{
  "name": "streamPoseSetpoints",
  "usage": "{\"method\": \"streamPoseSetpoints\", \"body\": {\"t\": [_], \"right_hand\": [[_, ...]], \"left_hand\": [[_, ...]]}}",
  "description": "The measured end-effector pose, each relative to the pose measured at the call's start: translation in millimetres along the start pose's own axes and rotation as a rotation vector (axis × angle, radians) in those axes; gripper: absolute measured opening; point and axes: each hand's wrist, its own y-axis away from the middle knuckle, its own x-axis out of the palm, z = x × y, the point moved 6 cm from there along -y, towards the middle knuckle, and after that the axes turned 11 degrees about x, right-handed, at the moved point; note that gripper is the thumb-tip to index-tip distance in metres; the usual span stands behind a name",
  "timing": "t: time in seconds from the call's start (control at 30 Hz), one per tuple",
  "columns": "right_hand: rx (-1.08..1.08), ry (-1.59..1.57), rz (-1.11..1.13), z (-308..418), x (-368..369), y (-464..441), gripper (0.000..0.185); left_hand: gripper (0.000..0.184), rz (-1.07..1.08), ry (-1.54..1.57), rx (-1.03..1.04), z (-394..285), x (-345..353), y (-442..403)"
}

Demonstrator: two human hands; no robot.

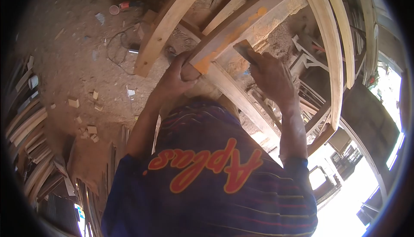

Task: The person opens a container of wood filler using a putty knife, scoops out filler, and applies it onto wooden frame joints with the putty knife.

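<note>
My left hand [179,75] is wrapped round the near end of a wooden beam [241,21] that runs up and to the right. Orange filler [203,63] covers part of the beam's end, and more orange patches lie along its face. In my right hand [274,75] is a flat scraper [245,50], its blade beside the beam's lower side. The fingers of my right hand are closed round its handle, which they mostly hide. Below the beam, a pale wooden piece [241,99] slants down to the right.
Curved wooden pieces [330,42] stand at the right, and another [166,30] rises left of the beam. A red tool [125,5] and a cable lie on the dusty floor [77,34]. Wood offcuts [73,103] are scattered at the left, near stacked curved pieces [32,124].
</note>
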Motion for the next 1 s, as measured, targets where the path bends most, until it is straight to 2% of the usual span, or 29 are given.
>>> {"method": "streamPoseSetpoints", "body": {"t": [0.27,0.37,0.43,0.57,0.67,0.83,0.93,1.0], "right_hand": [[-0.023,-0.312,0.068,7,18,34,0.036],[0.020,-0.470,0.081,4,28,41,0.036],[0.158,-0.534,0.176,-4,38,46,0.037],[0.031,-0.542,0.049,15,43,62,0.037],[-0.047,-0.440,0.029,37,55,69,0.044],[-0.134,-0.163,-0.226,52,88,76,0.047],[-0.029,-0.102,-0.148,58,74,83,0.049],[-0.056,-0.135,-0.167,56,88,78,0.050]], "left_hand": [[0.085,0.043,-0.061,-0.008,1,-2,0],[0.086,0.055,-0.081,-0.025,-3,-1,-1],[0.086,0.063,-0.076,-0.008,-1,-1,-3],[0.085,0.068,-0.050,-0.003,1,-1,-1],[0.085,0.067,-0.077,0.014,1,-1,0],[0.084,0.063,-0.005,0.002,2,-1,3],[0.084,0.065,0.008,-0.010,3,-3,4],[0.083,0.087,-0.013,0.028,4,-2,2]]}}
